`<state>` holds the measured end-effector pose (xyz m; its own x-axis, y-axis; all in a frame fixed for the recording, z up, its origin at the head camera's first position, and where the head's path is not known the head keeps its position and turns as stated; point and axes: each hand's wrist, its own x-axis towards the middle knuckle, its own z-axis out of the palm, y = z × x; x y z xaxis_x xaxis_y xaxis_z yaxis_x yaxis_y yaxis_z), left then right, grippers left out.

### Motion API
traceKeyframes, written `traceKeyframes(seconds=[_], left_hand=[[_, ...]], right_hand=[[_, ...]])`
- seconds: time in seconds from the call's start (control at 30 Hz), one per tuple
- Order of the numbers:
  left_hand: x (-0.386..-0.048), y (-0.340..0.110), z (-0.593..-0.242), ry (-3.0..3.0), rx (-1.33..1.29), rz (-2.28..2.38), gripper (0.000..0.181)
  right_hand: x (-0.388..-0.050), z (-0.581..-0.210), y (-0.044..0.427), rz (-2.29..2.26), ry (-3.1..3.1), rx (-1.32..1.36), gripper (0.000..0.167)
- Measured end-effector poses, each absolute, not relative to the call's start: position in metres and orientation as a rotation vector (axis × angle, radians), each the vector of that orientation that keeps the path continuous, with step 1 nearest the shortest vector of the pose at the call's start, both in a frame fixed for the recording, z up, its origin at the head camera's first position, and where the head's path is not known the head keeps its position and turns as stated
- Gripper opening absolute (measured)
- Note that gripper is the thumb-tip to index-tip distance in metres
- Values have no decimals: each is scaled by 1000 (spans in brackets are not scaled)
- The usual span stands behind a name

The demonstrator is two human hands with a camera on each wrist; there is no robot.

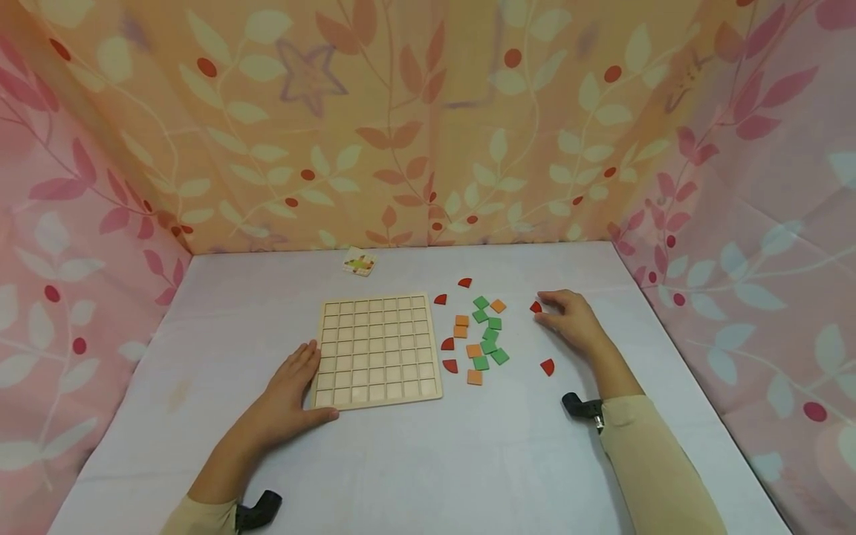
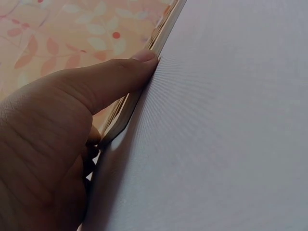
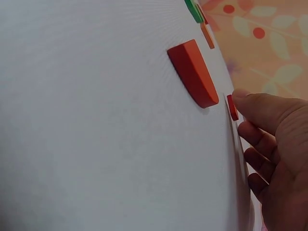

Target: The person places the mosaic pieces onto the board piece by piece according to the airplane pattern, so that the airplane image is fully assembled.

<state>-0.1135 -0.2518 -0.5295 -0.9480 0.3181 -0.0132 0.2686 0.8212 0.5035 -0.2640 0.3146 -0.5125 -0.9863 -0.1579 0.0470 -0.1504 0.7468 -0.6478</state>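
Observation:
My left hand (image 1: 289,388) rests against the left side of a wooden grid board (image 1: 374,352), its thumb at the near corner. In the left wrist view the thumb (image 2: 120,77) lies along the board's edge (image 2: 127,108). On the right, my right hand (image 1: 574,321) has thumb and forefinger at a red quarter-circle piece (image 1: 536,307), pinching it close to the table. The right wrist view shows this red piece (image 3: 232,107) by the thumb tip, the other fingers curled below. Another red quarter-circle piece (image 1: 548,367) lies nearer me.
Between board and right hand lie several green squares (image 1: 495,324), orange squares (image 1: 474,377) and red quarter-circle pieces (image 1: 450,366). A small picture card (image 1: 359,262) lies behind the board. Flowered cloth (image 1: 428,134) walls the white table (image 1: 428,468) at back and sides.

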Motion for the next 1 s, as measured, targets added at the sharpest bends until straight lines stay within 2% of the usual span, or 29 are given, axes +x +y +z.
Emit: traceKeyframes(seconds=[0.2,0.5,1.0], left_hand=[[-114,-253,-530,2903,451,774,125],[-114,-254,-532,2921,473,794,123],[-116,-253,-533,2919,482,788,124]], right_hand=[[-265,-515,314,-1017,2971,-253,56],[-267,-514,307,-886,3047,-268,42],[-270,-511,304,-823,3043,-243,33]])
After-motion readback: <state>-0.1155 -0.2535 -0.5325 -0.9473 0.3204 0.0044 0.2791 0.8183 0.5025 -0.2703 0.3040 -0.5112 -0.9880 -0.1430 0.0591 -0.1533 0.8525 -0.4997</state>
